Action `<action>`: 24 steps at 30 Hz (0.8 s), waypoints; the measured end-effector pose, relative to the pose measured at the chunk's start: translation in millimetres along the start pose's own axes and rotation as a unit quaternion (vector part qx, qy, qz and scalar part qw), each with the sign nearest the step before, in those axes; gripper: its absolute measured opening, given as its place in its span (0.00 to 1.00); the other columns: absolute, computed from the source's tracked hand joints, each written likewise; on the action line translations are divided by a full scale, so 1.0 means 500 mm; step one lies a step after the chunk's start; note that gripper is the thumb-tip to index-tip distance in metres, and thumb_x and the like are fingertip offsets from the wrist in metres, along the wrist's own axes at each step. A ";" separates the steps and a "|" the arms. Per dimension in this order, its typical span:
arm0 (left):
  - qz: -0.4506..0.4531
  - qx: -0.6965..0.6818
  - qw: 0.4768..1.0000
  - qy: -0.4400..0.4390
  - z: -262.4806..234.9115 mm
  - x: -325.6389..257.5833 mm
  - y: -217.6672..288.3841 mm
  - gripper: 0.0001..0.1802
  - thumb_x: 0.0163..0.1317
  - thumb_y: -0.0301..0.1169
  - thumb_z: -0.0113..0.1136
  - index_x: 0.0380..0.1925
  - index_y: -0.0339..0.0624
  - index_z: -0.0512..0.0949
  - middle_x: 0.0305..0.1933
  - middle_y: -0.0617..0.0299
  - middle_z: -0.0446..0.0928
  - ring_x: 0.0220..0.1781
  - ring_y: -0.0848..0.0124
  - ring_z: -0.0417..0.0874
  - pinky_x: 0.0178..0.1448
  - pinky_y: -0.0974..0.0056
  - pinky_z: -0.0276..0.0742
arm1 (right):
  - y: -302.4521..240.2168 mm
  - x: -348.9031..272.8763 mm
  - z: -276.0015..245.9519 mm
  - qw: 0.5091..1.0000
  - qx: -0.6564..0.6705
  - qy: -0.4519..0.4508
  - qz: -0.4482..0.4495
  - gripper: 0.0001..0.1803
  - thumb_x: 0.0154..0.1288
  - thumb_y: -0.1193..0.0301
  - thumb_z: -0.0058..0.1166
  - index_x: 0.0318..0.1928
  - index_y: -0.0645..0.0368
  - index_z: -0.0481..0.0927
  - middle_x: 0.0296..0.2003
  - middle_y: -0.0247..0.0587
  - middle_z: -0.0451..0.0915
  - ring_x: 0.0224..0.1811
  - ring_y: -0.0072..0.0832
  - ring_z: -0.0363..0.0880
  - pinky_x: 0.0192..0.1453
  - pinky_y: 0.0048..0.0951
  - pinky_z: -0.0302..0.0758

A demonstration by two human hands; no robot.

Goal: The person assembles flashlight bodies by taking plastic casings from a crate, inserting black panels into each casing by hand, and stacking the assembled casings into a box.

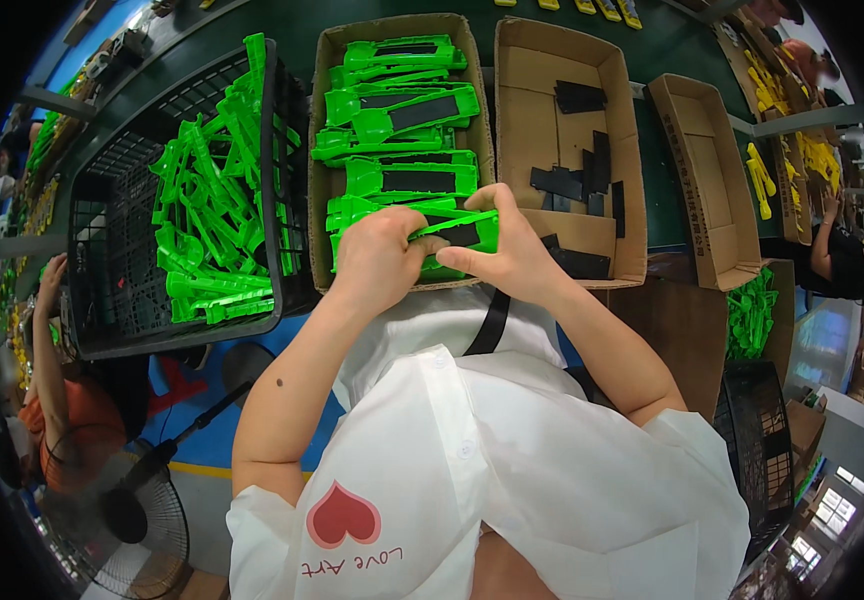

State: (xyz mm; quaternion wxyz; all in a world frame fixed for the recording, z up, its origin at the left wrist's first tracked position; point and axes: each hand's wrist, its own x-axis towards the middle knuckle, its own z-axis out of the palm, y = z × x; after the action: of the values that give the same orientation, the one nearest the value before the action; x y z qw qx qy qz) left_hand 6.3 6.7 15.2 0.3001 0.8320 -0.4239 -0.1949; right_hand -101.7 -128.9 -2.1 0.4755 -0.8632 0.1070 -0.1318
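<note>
Both hands — left hand (377,255), right hand (507,250) — have their fingers closed on a glossy green plastic part (462,228) with a flat black strip, over the near end of a cardboard box (327,150) of matching parts. Black crate (122,250) left; box of black strips (527,110) right.

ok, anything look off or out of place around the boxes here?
Nothing damaged or spilled. Both hands, left hand and right hand, grip one green plastic part over the middle cardboard box. Green parts in the black crate lie jumbled, unlike the box's neat stack. Black strips lie scattered loose in the next box.
</note>
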 end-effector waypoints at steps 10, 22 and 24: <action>0.106 0.264 0.958 -0.018 0.026 0.013 -0.095 0.23 0.58 0.44 0.48 0.55 0.64 0.63 0.64 0.61 0.53 0.66 0.55 0.49 0.64 0.43 0.44 | 0.250 0.005 -0.151 0.908 -0.369 -0.004 0.199 0.23 0.49 0.64 0.58 0.44 0.63 0.70 0.42 0.52 0.69 0.45 0.44 0.69 0.47 0.38 0.68; 0.139 0.300 0.942 0.063 -0.004 0.158 -0.156 0.16 0.54 0.36 0.51 0.45 0.61 0.73 0.53 0.60 0.66 0.61 0.59 0.59 0.62 0.40 0.48 | 0.263 0.018 -0.111 0.923 -0.338 0.098 0.158 0.19 0.53 0.64 0.55 0.42 0.59 0.68 0.37 0.47 0.69 0.40 0.45 0.70 0.40 0.38 0.69; 0.232 0.297 0.926 0.033 -0.005 0.144 -0.152 0.15 0.49 0.32 0.52 0.40 0.59 0.76 0.46 0.62 0.70 0.56 0.62 0.64 0.60 0.40 0.52 | 0.258 0.014 -0.107 0.923 -0.331 0.098 0.167 0.18 0.52 0.63 0.55 0.39 0.60 0.69 0.37 0.47 0.70 0.40 0.45 0.70 0.40 0.38 0.68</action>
State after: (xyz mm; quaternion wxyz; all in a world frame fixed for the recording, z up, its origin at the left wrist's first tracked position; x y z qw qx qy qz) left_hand 93.4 -16.7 -38.3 0.0904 0.7675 -0.6332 0.0423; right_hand -120.2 -241.2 -83.6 0.1647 -0.9237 0.3336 -0.0917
